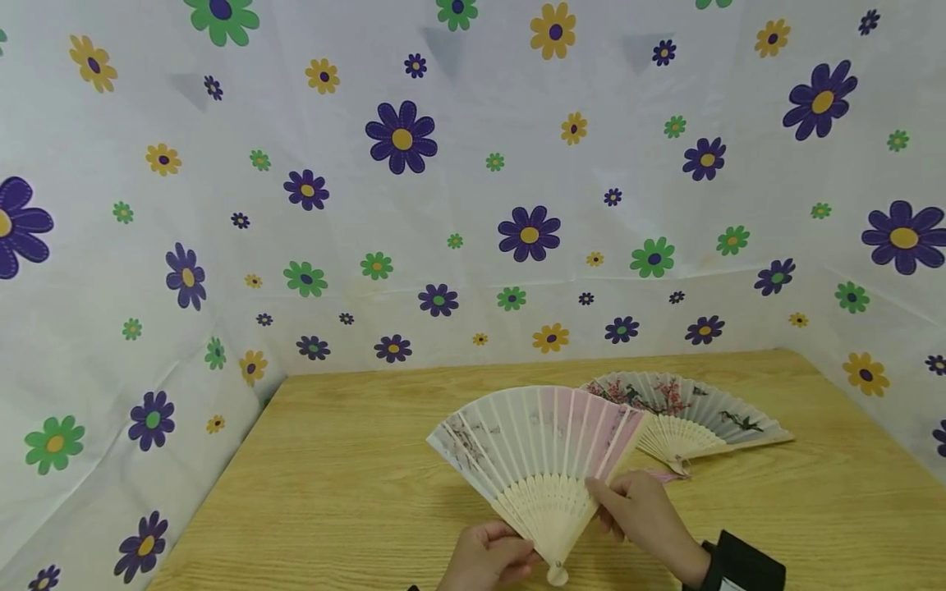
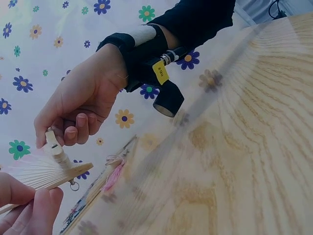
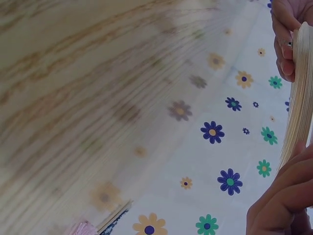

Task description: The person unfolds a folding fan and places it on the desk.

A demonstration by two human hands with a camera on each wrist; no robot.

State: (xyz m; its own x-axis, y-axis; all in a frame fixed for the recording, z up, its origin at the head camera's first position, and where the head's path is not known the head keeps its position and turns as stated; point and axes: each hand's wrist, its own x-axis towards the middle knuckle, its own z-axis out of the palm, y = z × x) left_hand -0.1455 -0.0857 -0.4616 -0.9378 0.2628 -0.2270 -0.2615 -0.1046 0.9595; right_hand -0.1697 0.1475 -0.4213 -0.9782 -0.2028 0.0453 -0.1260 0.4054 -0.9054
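A spread folding fan, white shading to pink, with a faint branch print and pale pierced ribs, is held up over the table. My left hand pinches its outer rib on the left, close to the pivot. Higher up on the opposite edge, my right hand grips it between thumb and fingers. In the left wrist view the ribs run between both hands, with a small metal ring at the pivot end. The right wrist view catches the rib stack edge-on.
A second open fan, grey-white with red blossoms, lies behind on the right, its pink tassel on the wood table. White flowered cloth hangs at the back and sides. A black strapped wrist device sits on my right wrist.
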